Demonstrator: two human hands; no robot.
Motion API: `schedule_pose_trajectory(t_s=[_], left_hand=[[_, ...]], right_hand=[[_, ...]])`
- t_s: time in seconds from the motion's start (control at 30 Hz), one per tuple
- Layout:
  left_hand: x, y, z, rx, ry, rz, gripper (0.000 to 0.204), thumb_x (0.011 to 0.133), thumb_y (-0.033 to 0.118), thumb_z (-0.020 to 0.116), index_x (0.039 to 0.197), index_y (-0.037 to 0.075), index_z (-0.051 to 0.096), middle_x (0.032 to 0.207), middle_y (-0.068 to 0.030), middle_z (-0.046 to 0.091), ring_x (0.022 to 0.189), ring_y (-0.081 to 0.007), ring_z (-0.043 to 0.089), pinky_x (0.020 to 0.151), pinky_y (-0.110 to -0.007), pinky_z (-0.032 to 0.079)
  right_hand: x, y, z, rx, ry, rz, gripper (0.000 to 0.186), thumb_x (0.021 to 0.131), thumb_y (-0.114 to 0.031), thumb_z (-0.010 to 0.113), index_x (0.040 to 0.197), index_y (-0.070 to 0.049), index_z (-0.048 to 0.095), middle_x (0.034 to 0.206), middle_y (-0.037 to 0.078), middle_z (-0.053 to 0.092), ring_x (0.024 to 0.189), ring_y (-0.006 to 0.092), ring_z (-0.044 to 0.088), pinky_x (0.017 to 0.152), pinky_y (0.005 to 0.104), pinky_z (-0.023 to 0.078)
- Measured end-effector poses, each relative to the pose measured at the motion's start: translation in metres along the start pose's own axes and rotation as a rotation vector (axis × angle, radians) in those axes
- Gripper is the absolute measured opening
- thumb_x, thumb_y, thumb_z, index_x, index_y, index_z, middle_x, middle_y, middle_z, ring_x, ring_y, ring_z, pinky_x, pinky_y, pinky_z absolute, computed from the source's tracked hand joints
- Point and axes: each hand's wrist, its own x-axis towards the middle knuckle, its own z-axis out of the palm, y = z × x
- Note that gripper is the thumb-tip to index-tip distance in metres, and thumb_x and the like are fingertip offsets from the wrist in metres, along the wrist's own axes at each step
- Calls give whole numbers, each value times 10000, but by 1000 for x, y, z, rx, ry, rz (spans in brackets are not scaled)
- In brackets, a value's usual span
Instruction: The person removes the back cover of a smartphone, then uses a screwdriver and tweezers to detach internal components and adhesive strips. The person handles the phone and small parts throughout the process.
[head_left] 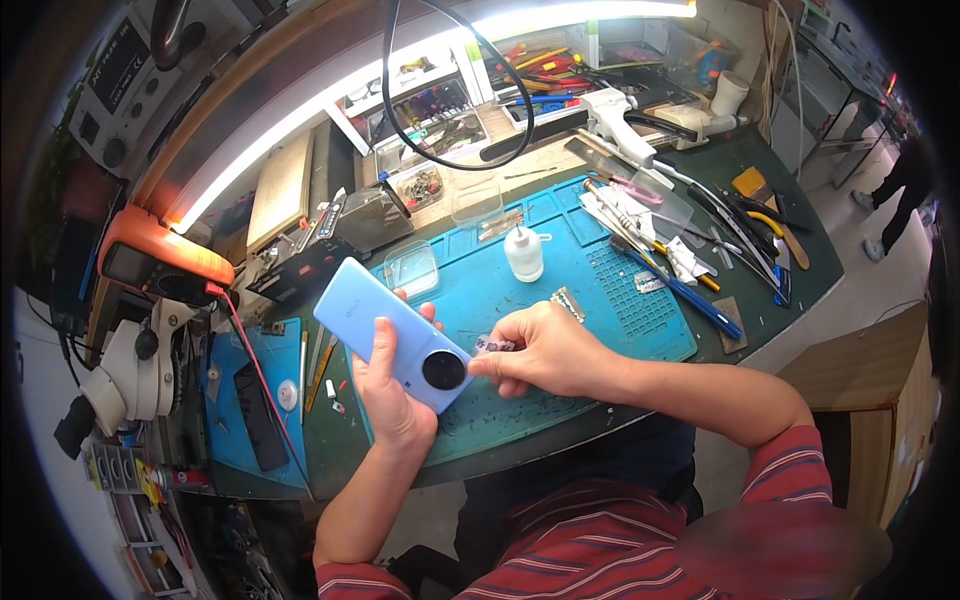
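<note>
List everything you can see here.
phone: 1, light blue, centre
small piece: 1, greyish, phone's right
mats: 2, blue, centre and left
bottle: 1, white, centre
boxes: several, clear, upper centre
bench: 1, dark green, beneath mats
multimeter: 1, orange, left
tube light: 1, white, top
hanging cable: 1, black, top
cabinet: 1, brown, right
bystander: 1, dark-clothed, right
loose tools: many, mixed, right
shirt: 1, red, bottom
left grip: 1, bare, holding phone
right grip: 1, bare, beside phone

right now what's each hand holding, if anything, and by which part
Left hand holds the blue phone across its width, thumb on the back, fingertips at the far long edge. Right hand appears to pinch a small patterned piece; where exactly is unclear.
</note>
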Motion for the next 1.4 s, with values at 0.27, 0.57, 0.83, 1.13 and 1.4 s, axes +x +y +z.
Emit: schedule_pose_trajectory(t_s=[0.27,0.57,0.83,1.13,1.4], left_hand=[[11,1,-9,-47,-25,-1,503,1073,244,642,1479,18,449,1395,-137,611,1187,-316,686,977,-467,587],[7,0,-4,-9,-28,12,479,1074,245,643,1461,21,471,1384,-136,617,1163,-304,696,964,-460,588],[6,-4,5,-30,5,46,480,1092,231,613,1489,14,455,1386,-139,609,1220,-294,672,1010,-460,571],[19,8,-13,-70,-212,-120,487,1084,239,587,1468,-23,445,1361,-154,614,1190,-311,690,973,-474,595],[6,51,-13,630,-518,161,386,990,16,677,1359,-44,578,1197,-136,705,1099,-242,742,881,-360,603]], right_hand=[[2,6,4,110,54,-80,234,1020,-208,753,1062,22,772,829,24,717,699,88,678,652,242,580],[2,6,-4,-6,1,-44,238,1012,-201,754,958,31,760,799,34,720,694,92,695,604,246,565],[2,0,12,51,-16,-86,249,987,-203,748,948,42,777,753,66,748,657,109,721,616,282,572],[-7,-5,-19,-376,281,-354,286,993,-206,710,1192,-1,712,968,175,769,816,245,753,718,340,581],[-37,-21,-12,-971,554,-841,329,955,-304,767,1156,-48,715,1022,127,699,840,282,722,685,382,596]])
